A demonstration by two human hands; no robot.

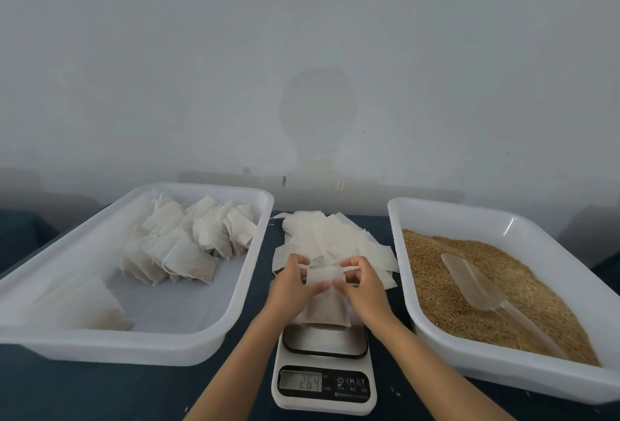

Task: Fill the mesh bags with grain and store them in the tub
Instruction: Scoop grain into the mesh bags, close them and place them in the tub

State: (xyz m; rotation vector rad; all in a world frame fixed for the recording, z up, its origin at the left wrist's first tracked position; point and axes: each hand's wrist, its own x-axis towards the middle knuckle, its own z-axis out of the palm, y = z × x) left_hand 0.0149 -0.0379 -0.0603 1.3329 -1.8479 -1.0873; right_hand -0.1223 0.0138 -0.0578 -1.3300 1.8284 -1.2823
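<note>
A white mesh bag (324,308) holding grain stands on the kitchen scale (324,367), whose display reads 26.4. My left hand (292,286) and my right hand (362,286) both pinch the bag's top edge and its drawstrings, one at each side. The white tub (235,289) on the left holds several filled bags (188,243). On the right, a second white tub (407,283) is full of brown grain (436,279), with a clear plastic scoop (476,289) lying in it.
A loose pile of empty mesh bags (332,236) lies on the dark table (110,390) behind the scale, between the two tubs. A plain grey wall stands close behind the table.
</note>
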